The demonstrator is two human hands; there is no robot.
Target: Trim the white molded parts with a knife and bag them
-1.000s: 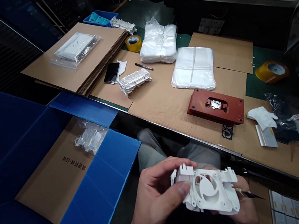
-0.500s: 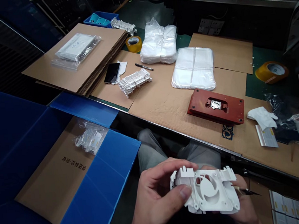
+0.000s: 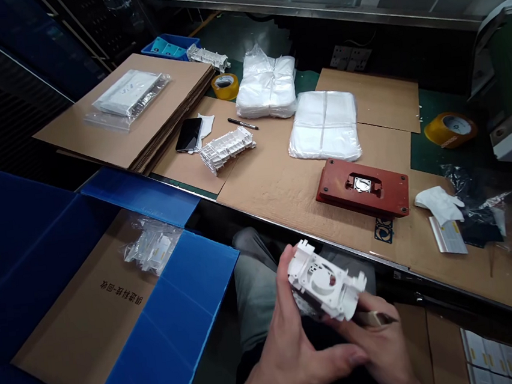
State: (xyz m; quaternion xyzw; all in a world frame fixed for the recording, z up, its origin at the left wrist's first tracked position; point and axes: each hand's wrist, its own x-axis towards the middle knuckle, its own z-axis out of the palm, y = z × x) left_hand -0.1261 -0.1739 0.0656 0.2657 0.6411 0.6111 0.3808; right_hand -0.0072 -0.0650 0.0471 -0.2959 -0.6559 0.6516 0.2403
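Observation:
A white plastic fan housing point(image 3: 322, 279), with a round opening and curved blades on its face, is tilted in front of my lap. My left hand point(image 3: 293, 348) supports its left side and back, the index finger along the edge and the thumb off the part. Under the housing's right end, my right hand point(image 3: 381, 340) is closed round a small knife point(image 3: 377, 319) with a pale handle and dark point, its fingers against the housing. Some fingers are hidden behind the part.
A red fixture block point(image 3: 388, 200), a longer white plastic part point(image 3: 229, 149), a phone point(image 3: 188, 134) and bundled plastic bags point(image 3: 322, 125) are on the cardboard-covered bench. At left stands a blue open box point(image 3: 194, 306). A white glove point(image 3: 439, 203) lies at right.
The housing has moved up and left and turned so its right end tips down. My left thumb has come off its face. The view has shifted slightly.

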